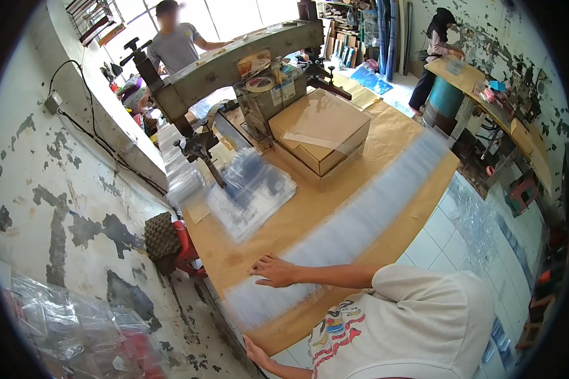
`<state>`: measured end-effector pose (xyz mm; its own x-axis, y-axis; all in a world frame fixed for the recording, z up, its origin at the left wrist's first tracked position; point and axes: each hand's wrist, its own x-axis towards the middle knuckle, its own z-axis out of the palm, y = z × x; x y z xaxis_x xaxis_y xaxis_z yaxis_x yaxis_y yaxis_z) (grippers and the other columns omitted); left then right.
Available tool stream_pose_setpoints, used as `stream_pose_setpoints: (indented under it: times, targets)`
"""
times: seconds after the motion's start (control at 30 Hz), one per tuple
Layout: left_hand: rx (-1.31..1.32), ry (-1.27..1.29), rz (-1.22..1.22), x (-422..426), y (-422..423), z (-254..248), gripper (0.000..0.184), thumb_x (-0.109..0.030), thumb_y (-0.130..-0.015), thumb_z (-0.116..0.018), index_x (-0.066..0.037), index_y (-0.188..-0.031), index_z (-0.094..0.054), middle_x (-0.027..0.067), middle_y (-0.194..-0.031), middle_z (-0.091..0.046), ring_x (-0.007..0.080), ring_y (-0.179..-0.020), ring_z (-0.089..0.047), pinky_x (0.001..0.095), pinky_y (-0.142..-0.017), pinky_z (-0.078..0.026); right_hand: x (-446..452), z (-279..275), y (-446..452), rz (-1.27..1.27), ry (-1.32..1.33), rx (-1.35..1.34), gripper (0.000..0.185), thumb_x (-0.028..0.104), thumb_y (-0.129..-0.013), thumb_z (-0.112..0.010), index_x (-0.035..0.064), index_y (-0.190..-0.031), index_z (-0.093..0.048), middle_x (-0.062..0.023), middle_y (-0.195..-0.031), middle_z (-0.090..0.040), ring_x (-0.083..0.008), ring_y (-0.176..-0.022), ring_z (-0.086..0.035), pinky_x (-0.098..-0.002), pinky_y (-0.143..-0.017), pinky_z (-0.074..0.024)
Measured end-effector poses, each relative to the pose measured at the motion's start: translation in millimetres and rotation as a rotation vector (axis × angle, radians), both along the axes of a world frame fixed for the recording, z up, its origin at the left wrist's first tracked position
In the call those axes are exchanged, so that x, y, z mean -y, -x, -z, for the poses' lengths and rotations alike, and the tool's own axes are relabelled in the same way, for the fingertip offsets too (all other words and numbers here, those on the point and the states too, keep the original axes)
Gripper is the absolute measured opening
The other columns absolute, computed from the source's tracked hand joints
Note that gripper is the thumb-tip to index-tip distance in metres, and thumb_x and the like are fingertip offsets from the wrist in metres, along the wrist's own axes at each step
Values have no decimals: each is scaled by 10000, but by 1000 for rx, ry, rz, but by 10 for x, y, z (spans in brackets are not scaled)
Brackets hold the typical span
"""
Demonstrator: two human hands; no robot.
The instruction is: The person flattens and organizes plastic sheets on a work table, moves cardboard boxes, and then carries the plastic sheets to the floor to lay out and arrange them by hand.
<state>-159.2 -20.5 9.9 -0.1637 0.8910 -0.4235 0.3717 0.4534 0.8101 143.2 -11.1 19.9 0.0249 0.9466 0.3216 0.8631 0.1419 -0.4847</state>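
Judged step: flattening the plastic strip (pixel 360 218) under the right hand (pixel 274 271).
Left hand (pixel 256 355) is loosely open by the table (pixel 262 237) edge, no object visible in it; contact unclear. Right hand: fingers spread, palm down, gripping nothing. Strip lies lengthwise along the table's near side; next move, I judge, calls for light, even pressure against creasing. Beyond: carton (pixel 329 120), closed, contents hidden. Far: blue drum (pixel 444 101), contents not visible.

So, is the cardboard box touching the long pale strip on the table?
Apart: the head view shows brown table surface between the cardboard box and the long pale strip.
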Motion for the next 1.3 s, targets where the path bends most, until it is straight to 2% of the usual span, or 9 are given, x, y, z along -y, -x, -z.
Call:
stream_pose_setpoints:
  times: [0.3, 0.43, 0.5, 0.7, 0.9, 1.03, 1.23, 1.27, 1.3]
  targets:
    - [467, -508, -209, -440, -313, -25, 721, -142, -853, -690, -39, -1459, -313, 219, -1394, -458, 310, -1236, -484, 411, -1033, -377, -24, 45, -12, 18, -8, -40, 357, 390, -962, -503, 126, -1184, -595, -124, -1158, -578, -312, -1116, -500, -438, -1001, -358]
    - [43, -876, 27, -648, -587, 301, 603, -204, -891, -651, -21, -1405, -395, 206, -1358, -492, 323, -1286, -447, 426, -1030, -388, -27, -25, -49, 11, -22, -91, 367, 390, -963, -498, 122, -1183, -618, -124, -1186, -589, -321, -1132, -496, -442, -991, -369]
    - [-361, -654, 262, -700, -587, 293, 486, -259, -906, -631, 1, -1300, -516, 208, -1314, -520, 349, -1226, -489, 429, -1009, -407, -76, 26, -69, 5, 3, -154, 371, 393, -963, -499, 120, -1175, -634, -127, -1190, -595, -326, -1138, -494, -444, -994, -367]
    - [-491, -669, 50, -564, -784, 132, 390, -298, -925, -593, -20, -1198, -595, 199, -1151, -615, 376, -1038, -597, 436, -883, -480, -75, -130, -122, -79, 22, -46, 445, 450, -880, -617, 116, -1172, -647, -127, -1168, -585, -329, -1128, -482, -459, -1004, -336]
    - [-761, -724, 106, -325, -928, -142, 419, -368, -916, -588, -107, -1243, -605, 190, -1359, -493, 392, -1282, -417, 590, -1045, -279, -135, -95, -198, -110, -11, -91, 472, 477, -779, -726, 121, -1087, -691, -109, -1086, -600, -304, -1081, -518, -390, -931, -421]
    - [-701, -717, 438, -113, -1025, -234, 555, -470, -874, -596, -155, -1329, -564, 196, -1487, -361, 412, -1389, -283, 614, -1122, -135, -206, 32, -242, -138, -8, -4, 465, 456, -793, -719, 110, -1101, -684, -123, -1121, -599, -320, -1084, -516, -405, -945, -416]
    - [-759, -773, 463, -43, -1068, -47, 644, -507, -871, -572, -123, -1383, -501, 208, -1525, -295, 417, -1414, -231, 628, -1120, -131, -410, -181, 410, -24, -82, -75, 346, 250, -856, -657, 67, -1151, -643, -159, -1136, -603, -355, -1114, -517, -442, -964, -416]
    - [-760, -780, 478, -45, -1051, -9, 665, -507, -878, -556, -101, -1399, -476, 216, -1526, -288, 431, -1416, -218, 632, -1123, -121, -487, -230, 649, -164, 12, -250, 305, 146, -847, -621, 57, -1139, -644, -161, -1170, -597, -364, -1131, -512, -459, -999, -388]
    - [-762, -780, 496, -29, -1039, 35, 686, -506, -885, -540, -79, -1415, -452, 225, -1528, -280, 445, -1417, -204, 635, -1127, -111, -688, -84, 892, -495, 269, -136, 409, 275, -937, -513, 95, -1302, -555, -194, -1376, -479, -373, -1281, -416, -527, -1086, -298]
